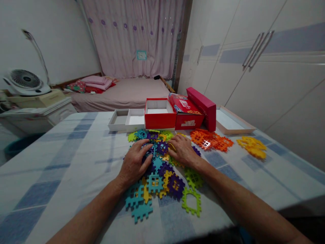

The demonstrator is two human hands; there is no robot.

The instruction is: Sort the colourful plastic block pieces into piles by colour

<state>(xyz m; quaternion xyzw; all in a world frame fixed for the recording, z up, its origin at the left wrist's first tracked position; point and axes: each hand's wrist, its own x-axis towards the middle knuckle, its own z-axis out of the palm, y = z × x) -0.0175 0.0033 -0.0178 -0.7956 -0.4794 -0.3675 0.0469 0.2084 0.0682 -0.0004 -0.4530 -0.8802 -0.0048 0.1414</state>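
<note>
Both forearms are coming in from the bottom edge and converging on the mixed pile of flat plastic interlocking tiles point(162, 176) lying mid-table on the blue-and-white checked tablecloth point(63, 162). Left hand point(134, 162) is lying palm-down on the pile's left side, fingers spread and slightly curled, tips pressing on purple tiles; nothing is pinched as far as I can tell. Right hand point(183, 150) is also palm-down, wrist angled inward, fingers bent over the yellow and purple tiles at the pile's top; whether it is actually gripping one, I cannot tell. The sorted orange tile heap point(210, 140) and yellow tile heap point(252, 146) are sitting apart to the right. The open red cardboard box point(159, 118) and white divided tray point(124, 122) are standing just behind the pile.
</note>
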